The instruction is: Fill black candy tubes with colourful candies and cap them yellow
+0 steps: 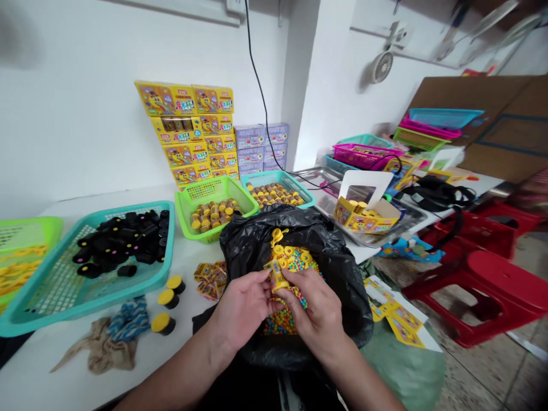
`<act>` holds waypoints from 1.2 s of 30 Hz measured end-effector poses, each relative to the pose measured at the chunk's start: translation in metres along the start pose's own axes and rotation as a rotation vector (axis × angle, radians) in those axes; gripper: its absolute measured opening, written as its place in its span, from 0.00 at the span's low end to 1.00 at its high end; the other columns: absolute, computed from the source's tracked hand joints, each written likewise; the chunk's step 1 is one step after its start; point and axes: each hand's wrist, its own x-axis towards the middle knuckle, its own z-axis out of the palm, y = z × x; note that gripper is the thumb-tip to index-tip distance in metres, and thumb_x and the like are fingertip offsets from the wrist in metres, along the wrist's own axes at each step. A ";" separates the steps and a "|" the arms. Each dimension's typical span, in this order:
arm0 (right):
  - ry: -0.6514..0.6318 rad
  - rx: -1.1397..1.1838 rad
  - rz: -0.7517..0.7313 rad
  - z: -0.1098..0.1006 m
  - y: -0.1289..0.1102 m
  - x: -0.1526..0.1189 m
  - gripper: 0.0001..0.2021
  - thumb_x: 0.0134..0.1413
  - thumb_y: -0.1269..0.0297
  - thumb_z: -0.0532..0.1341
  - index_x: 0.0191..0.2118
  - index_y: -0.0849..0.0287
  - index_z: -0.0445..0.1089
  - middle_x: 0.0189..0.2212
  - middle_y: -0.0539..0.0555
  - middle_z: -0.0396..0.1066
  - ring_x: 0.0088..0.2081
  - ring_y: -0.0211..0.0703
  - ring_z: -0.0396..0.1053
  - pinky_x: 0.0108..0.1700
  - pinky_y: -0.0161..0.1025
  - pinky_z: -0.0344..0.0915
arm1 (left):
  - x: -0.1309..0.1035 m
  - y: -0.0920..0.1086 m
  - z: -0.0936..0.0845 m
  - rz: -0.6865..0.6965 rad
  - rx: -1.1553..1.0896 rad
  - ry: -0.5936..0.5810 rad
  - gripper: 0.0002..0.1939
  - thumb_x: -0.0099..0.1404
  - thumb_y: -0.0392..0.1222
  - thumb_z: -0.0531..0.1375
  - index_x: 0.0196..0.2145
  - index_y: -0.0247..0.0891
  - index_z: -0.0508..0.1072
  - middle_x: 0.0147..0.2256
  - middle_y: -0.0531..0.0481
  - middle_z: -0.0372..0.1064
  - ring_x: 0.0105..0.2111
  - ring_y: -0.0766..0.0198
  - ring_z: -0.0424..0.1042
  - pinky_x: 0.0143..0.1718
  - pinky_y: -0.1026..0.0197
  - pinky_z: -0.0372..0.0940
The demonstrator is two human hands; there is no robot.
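Between the fingertips of both hands is a small yellow labelled cup point(277, 276), held tilted over a black plastic bag. My left hand point(245, 305) pinches its left side and my right hand point(315, 302) grips its right side and lower end. The open black bag point(338, 285) below holds many small coloured balls point(276, 324) and several yellow round lids point(287, 251). Printed yellow wrappers point(210, 278) lie in a pile left of the bag. Three black cups with yellow lids point(168, 299) stand beside the teal basket.
A teal basket point(160, 268) of black cups is at left, with a scrunchie point(128, 321) near it. Behind the bag stand a green basket point(184, 208) and a blue basket point(306, 197) of filled cups. Stacked yellow boxes point(186, 154) line the wall. Red stools point(500, 279) are right.
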 end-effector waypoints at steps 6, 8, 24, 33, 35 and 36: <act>-0.023 -0.019 -0.037 0.004 0.001 -0.001 0.15 0.59 0.75 0.59 0.51 0.58 0.67 0.39 0.57 0.75 0.37 0.43 0.71 0.38 0.43 0.70 | 0.002 -0.002 0.000 0.059 0.097 0.030 0.09 0.60 0.41 0.66 0.35 0.32 0.78 0.35 0.46 0.73 0.32 0.66 0.69 0.35 0.64 0.64; -0.036 -0.018 -0.008 0.004 0.000 0.000 0.14 0.60 0.73 0.59 0.52 0.58 0.68 0.37 0.58 0.75 0.37 0.44 0.71 0.38 0.43 0.71 | 0.002 -0.003 -0.001 0.063 0.113 0.036 0.09 0.59 0.42 0.67 0.36 0.34 0.78 0.36 0.47 0.74 0.33 0.65 0.70 0.37 0.63 0.64; 0.066 0.049 -0.087 0.003 0.001 0.000 0.11 0.56 0.80 0.58 0.40 0.59 0.71 0.27 0.54 0.71 0.30 0.42 0.69 0.32 0.40 0.67 | -0.001 -0.010 0.002 0.037 0.142 0.070 0.09 0.61 0.44 0.65 0.33 0.35 0.75 0.30 0.48 0.73 0.31 0.64 0.71 0.35 0.61 0.66; -0.024 -0.001 -0.015 0.005 0.003 -0.001 0.15 0.58 0.74 0.60 0.51 0.55 0.70 0.39 0.57 0.74 0.40 0.44 0.72 0.40 0.42 0.71 | 0.005 -0.007 -0.003 0.039 0.127 0.058 0.11 0.64 0.45 0.62 0.39 0.34 0.76 0.37 0.46 0.72 0.32 0.65 0.69 0.34 0.63 0.64; -0.017 -0.030 -0.030 0.007 0.005 -0.003 0.16 0.59 0.74 0.60 0.51 0.55 0.70 0.37 0.56 0.74 0.40 0.44 0.72 0.39 0.42 0.71 | 0.004 -0.007 -0.003 0.020 0.130 0.045 0.13 0.65 0.46 0.61 0.40 0.33 0.76 0.37 0.45 0.73 0.32 0.65 0.69 0.34 0.62 0.64; -0.024 -0.042 -0.036 0.008 0.006 -0.004 0.16 0.59 0.74 0.59 0.51 0.55 0.70 0.36 0.56 0.74 0.39 0.44 0.72 0.39 0.42 0.71 | 0.004 -0.007 -0.002 0.020 0.131 0.052 0.13 0.64 0.46 0.62 0.39 0.33 0.76 0.36 0.45 0.73 0.32 0.65 0.69 0.34 0.62 0.64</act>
